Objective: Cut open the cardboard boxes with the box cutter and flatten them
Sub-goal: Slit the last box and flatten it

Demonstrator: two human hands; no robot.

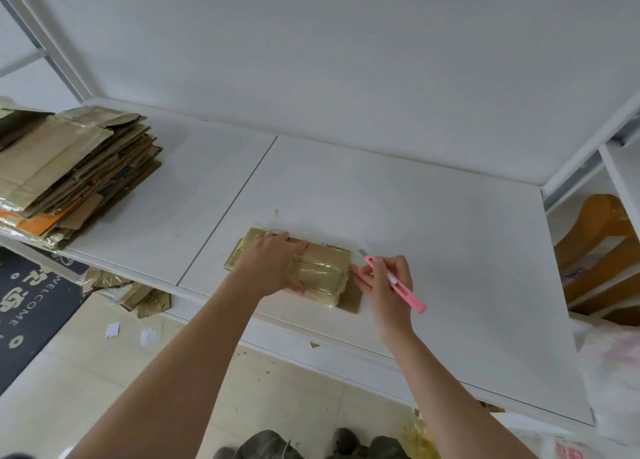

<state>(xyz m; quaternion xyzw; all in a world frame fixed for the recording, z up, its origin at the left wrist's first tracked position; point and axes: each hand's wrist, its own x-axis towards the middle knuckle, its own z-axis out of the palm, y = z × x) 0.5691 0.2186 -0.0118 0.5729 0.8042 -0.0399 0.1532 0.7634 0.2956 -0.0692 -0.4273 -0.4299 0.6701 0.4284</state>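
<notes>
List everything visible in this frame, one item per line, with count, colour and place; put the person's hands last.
cardboard box: one, brown with shiny tape, table centre near the front edge, under the left hand
box cutter: one, pink, blade out, in the right hand at the box's right end
stack of flattened boxes: one pile, brown and orange, table's far left
table: one, white, spans the frame
cardboard scraps: several, brown, on the floor under the table's left part
doormat: one, dark with pale lettering, floor at left
chair: one, wooden, right of the table
left hand: pressing down on the box
right hand: holding the box cutter
</notes>
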